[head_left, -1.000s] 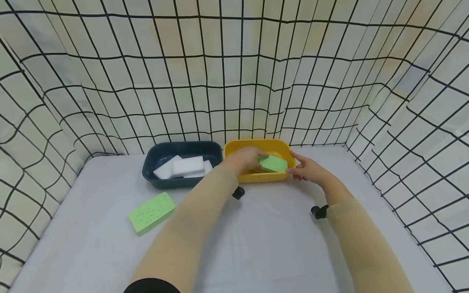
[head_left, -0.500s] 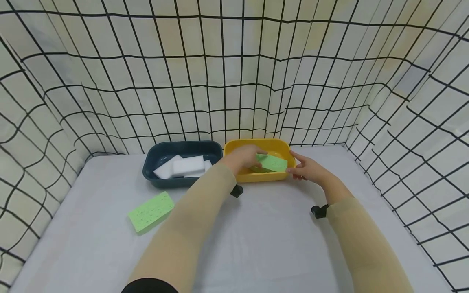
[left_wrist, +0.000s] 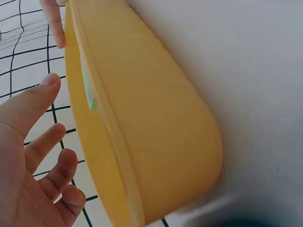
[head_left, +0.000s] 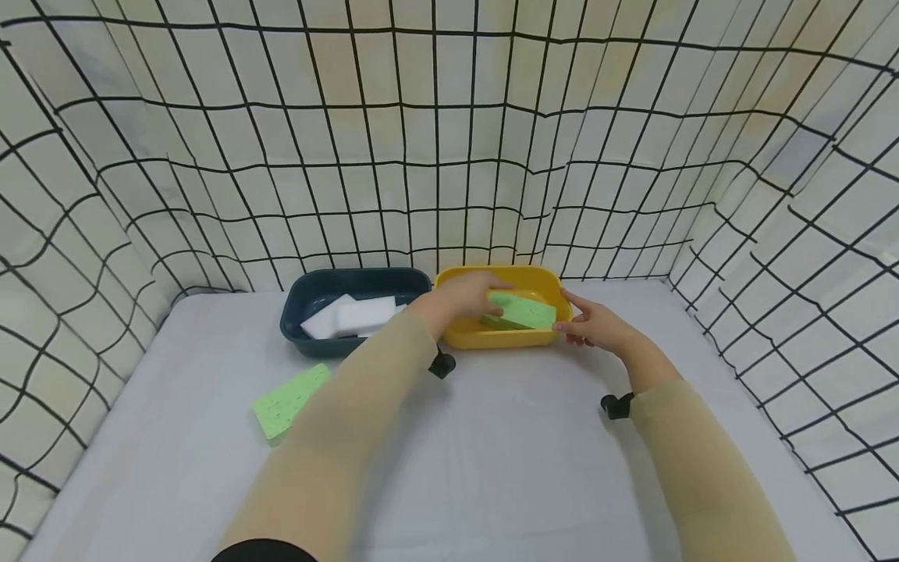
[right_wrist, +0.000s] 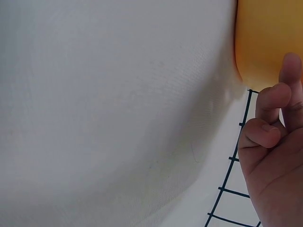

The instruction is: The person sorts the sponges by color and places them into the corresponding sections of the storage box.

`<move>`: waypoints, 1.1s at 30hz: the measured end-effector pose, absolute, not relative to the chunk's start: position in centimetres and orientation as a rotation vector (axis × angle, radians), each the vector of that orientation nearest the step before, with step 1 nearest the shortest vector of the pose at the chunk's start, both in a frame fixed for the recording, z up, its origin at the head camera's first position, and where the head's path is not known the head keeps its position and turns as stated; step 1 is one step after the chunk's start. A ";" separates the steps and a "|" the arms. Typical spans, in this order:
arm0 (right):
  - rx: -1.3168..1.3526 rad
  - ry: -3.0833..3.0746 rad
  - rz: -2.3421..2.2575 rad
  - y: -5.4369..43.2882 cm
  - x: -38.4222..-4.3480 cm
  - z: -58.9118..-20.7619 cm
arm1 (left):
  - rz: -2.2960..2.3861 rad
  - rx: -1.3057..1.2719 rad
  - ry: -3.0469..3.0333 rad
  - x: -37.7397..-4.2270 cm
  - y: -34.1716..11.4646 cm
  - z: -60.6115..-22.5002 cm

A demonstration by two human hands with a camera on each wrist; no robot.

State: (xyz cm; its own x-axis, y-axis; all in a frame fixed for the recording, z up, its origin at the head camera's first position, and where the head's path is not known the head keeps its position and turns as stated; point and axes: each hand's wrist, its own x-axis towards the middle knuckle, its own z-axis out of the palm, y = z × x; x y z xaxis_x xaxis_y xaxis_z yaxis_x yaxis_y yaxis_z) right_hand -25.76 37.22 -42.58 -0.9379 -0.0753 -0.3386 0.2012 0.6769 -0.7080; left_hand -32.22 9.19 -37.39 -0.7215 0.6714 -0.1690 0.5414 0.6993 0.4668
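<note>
My left hand (head_left: 467, 295) hovers over the left part of the yellow tub (head_left: 502, 339), its fingers loosely spread. In the left wrist view nothing lies between that hand's thumb and fingers (left_wrist: 65, 165). Inside the tub rests a light green sponge (head_left: 528, 312), tilted, its left end partly behind the left hand. At the tub's right end my right hand (head_left: 600, 326) grips the rim between thumb and index finger. Its other fingers curl beside the tub's yellow wall (right_wrist: 265, 42) in the right wrist view. Another green sponge (head_left: 284, 402) lies on the table, partly covered by the left sleeve.
A dark blue tub (head_left: 330, 347) stands just left of the yellow one, holding several white foam blocks (head_left: 365, 314). Behind both tubs rises a black wire grid (head_left: 435, 164) over pale cloth, with more grid at the sides. White cloth covers the table (head_left: 520, 445).
My left hand has come away from the sponge in the yellow tub and shifted left, leaving the sponge there. The right hand stays at the tub's end. The head view has shifted slightly.
</note>
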 end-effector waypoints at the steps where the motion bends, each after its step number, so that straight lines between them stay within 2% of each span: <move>1: 0.097 2.555 -1.131 37.2 -25.7 -42.5 | 0.562 0.965 2.587 -32.2 8.8 -37.3; 9: 0.084 2.577 -1.092 37.3 -25.7 -42.4 | 0.544 1.012 2.633 -31.5 5.5 -36.5; 20: 0.063 2.572 -1.073 37.3 -25.2 -42.3 | 0.445 0.995 2.676 -28.0 -0.3 -35.6; 33: 0.045 2.576 -1.057 36.8 -25.2 -42.1 | 0.528 0.958 2.742 -23.4 -10.5 -36.5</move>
State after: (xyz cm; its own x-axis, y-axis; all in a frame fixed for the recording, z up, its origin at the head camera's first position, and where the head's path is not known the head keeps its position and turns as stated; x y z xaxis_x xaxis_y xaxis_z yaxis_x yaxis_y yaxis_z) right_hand -25.17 36.84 -42.15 -0.9365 -0.1034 -0.3350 0.1618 0.7203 -0.6746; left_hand -23.40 -10.54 -36.52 -0.7732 0.6313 -0.0601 0.5638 0.7278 0.3904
